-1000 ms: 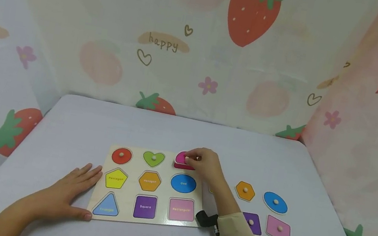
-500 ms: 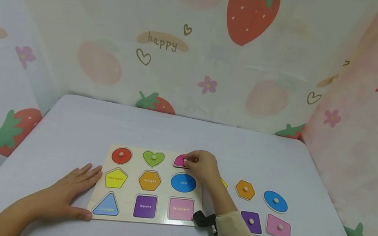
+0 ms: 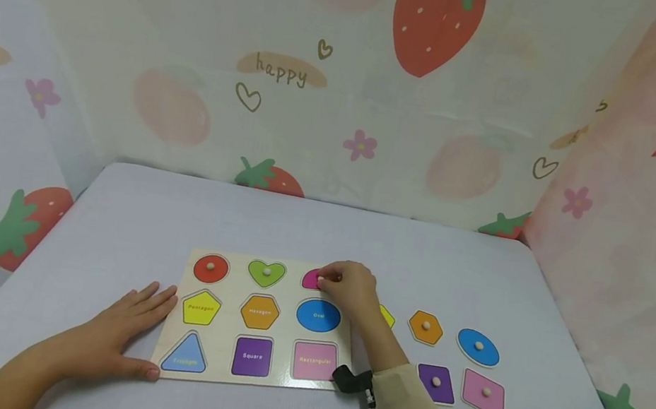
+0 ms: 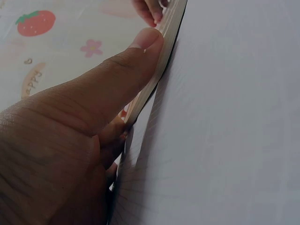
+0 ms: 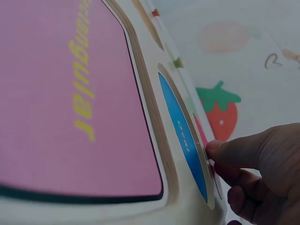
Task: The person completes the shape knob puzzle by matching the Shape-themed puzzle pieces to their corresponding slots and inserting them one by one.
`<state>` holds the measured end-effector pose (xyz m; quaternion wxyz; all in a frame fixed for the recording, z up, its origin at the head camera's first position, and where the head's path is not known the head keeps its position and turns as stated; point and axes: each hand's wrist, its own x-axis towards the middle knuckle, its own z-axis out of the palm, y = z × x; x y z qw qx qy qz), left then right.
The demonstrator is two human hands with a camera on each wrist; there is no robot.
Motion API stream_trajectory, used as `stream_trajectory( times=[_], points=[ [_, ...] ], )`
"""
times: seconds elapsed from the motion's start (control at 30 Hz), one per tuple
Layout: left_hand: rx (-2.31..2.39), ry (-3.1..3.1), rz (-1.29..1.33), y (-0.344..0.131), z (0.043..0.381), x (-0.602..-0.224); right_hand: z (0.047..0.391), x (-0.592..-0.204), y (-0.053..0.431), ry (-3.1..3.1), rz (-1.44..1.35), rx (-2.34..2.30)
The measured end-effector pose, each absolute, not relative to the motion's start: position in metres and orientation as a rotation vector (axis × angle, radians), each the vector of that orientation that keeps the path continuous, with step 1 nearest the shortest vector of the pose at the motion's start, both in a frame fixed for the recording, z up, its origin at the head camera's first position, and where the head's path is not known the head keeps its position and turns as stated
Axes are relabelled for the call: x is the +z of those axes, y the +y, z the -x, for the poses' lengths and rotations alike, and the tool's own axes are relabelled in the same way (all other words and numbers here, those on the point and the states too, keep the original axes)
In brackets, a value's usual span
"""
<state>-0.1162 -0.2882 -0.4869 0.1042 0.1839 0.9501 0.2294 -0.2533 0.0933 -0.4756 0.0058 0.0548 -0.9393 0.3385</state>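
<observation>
A big white cloth wall with red strawberries (image 3: pixel 437 21) stands behind everything. In front of it is a wide tabletop with a white cloth (image 3: pixel 453 267).

On it lies a flat cream board with coloured shapes (image 3: pixel 227 321), which looks like wood. Its pale edge looks stiff in the left wrist view.

The left hand (image 3: pixel 118 325) is at the board's left side. Its grip is spread wide, with the fingers out straight and the thumb touching the edge. It is not wrapped around anything.

The right hand (image 3: pixel 355 295) is at the far right corner. Its grip is almost closed, with thumb and finger pinching the bright pink, round-topped piece (image 3: pixel 310 278). That piece is at the board's top right spot, but the fingers hide too much to tell if it sits all the way down.

To the right lie a light pink rectangle piece (image 3: pixel 483 393), a blue oval piece (image 3: pixel 478 347), a purple square piece (image 3: pixel 436 382) and an orange hexagon piece (image 3: pixel 426 327).

The bright pink piece should be light, hard and tough. Its smooth top may be slippery and its thin sides tricky to grab, so a little middle knob like the others have would be best to hold.
</observation>
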Motion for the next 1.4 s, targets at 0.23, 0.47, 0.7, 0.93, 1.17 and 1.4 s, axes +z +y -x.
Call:
stream_trajectory(
  times=[0.23, 0.47, 0.7, 0.93, 1.17, 1.4],
  points=[
    [0.678, 2.818, -0.578, -0.288, 0.116, -0.486, 0.251, -0.477, 0.092, -2.934, -0.152, 1.033],
    [0.710, 2.788, -0.543, -0.286, 0.115, -0.484, 0.251, -0.475, 0.092, -2.937, -0.149, 0.994],
    [0.677, 2.807, -0.543, -0.286, 0.117, -0.487, 0.250, -0.458, 0.099, -2.920, -0.202, 0.964],
    [0.706, 2.801, -0.558, -0.288, 0.117, -0.487, 0.235, -0.433, 0.120, -2.849, -0.279, 0.970],
    [0.678, 2.821, -0.557, -0.289, 0.117, -0.488, 0.213, -0.423, 0.149, -2.812, -0.308, 0.927],
    [0.667, 2.813, -0.568, -0.287, 0.119, -0.490, 0.194, -0.428, 0.180, -2.817, -0.263, 0.958]
  ],
)
